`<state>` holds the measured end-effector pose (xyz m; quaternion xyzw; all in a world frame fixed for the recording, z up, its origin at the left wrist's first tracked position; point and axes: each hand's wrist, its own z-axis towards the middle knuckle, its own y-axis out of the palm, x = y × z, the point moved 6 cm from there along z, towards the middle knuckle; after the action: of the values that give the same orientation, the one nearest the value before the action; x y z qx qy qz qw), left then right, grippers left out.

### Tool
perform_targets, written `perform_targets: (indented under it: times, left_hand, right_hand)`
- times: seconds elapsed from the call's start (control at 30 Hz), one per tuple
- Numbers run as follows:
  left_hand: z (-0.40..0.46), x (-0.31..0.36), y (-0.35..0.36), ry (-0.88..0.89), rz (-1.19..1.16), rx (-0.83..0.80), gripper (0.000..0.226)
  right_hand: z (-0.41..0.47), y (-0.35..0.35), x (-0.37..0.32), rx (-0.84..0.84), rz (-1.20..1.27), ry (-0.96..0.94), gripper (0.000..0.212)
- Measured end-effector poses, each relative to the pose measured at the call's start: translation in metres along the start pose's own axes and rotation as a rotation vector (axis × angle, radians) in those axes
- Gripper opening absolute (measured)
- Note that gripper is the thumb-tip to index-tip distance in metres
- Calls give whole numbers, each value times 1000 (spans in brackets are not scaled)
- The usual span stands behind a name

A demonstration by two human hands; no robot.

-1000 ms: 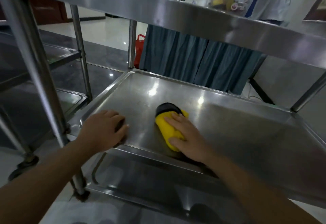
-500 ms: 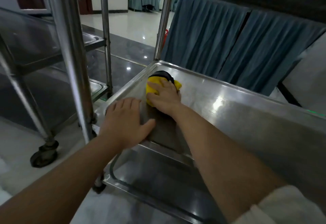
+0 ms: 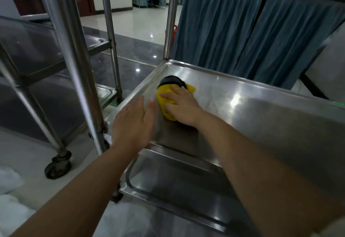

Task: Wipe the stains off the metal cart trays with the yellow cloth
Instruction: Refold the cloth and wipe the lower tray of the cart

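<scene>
Since half a second ago my left hand [image 3: 133, 124] slid forward along the tray [image 3: 261, 113] rim, fingers flat. Right hand [image 3: 182, 106] presses the yellow cloth [image 3: 165, 102] flat near the tray's far-left corner, long axis running corner-to-me.

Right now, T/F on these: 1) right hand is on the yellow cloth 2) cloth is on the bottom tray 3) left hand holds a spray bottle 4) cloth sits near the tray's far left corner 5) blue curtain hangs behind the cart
1) True. The right hand presses flat on the yellow cloth.
2) False. The cloth lies on the middle tray; the bottom tray is below it and holds no cloth.
3) False. The left hand holds nothing; its fingers are straight, by the tray's left rim.
4) True. It sits close to the far left corner.
5) True. A blue curtain hangs behind the cart.
</scene>
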<state>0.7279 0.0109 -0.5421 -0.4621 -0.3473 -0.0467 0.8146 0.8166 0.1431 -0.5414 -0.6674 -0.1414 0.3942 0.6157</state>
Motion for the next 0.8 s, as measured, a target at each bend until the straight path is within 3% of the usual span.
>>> perform_targets:
  times: [0.17,0.27,0.37,0.47,0.53,0.63,0.8]
  left_hand:
    - [2,-11,-5,-84,-148,50,79]
    - [-3,-1,-4,58,-34,24,77]
    - [-2,3,6,127,147,-124,79]
    - [2,4,18,232,364,-287,88]
    - [4,7,22,303,458,-297,87]
    - [7,13,22,324,477,-256,78]
    - [24,11,26,342,641,-390,94]
  right_hand:
    - [-31,10,-32,-57,98,-167,45]
    - [-95,-3,-7,-56,170,-210,51]
    - [-150,-29,46,-2,216,-117,52]
    - [-185,-56,108,138,187,137,51]
    - [-191,-62,128,250,139,296,48]
    - [-169,-50,108,215,-28,328,47]
    - [-149,-25,45,119,78,134,49]
